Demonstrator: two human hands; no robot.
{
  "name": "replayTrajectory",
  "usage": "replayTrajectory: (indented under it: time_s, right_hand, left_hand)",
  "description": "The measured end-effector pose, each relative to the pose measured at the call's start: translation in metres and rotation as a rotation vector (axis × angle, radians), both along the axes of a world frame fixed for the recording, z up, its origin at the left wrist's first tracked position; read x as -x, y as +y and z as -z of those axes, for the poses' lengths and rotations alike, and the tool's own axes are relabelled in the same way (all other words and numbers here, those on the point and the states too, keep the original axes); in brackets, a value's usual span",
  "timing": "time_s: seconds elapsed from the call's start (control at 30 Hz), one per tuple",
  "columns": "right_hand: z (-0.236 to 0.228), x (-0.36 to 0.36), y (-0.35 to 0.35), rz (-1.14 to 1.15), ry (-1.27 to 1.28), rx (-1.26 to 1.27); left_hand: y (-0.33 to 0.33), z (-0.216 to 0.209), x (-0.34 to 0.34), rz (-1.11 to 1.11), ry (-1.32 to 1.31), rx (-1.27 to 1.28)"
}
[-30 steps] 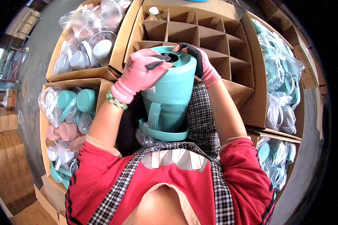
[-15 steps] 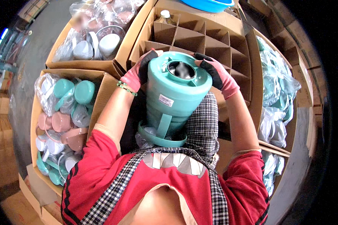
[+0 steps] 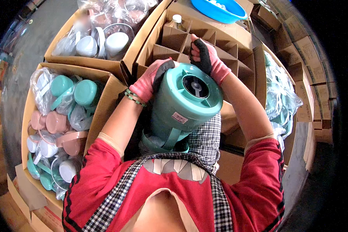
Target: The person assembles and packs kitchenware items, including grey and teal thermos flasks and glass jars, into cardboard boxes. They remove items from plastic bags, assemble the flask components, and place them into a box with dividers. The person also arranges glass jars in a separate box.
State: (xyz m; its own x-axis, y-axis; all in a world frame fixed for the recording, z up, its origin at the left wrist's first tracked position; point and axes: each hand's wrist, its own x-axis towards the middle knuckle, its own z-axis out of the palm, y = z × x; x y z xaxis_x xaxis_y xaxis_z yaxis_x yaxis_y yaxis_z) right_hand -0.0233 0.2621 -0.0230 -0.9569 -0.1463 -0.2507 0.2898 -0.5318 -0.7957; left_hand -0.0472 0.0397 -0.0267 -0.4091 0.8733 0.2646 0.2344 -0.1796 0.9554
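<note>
One teal jug [image 3: 181, 103] held at twelve o'clock, clamped at its ten by the left hand [image 3: 152, 80], right hand [image 3: 207, 58] curled at its one, fingers together, one blue basin [image 3: 220, 16] seen beyond.

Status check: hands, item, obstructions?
Left hand gripping teal container. Right hand curled near its far rim. Recessed end facing camera. Divided carton close beyond.
</note>
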Motion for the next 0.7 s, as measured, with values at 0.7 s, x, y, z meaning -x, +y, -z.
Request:
replayTrajectory:
  time_s: [0.7]
  right_hand:
    - [-0.04, 0.002, -0.04, -0.206, 0.206, -0.544]
  left_hand:
    - [-0.016, 0.004, -0.017, -0.242, -0.234, -0.033]
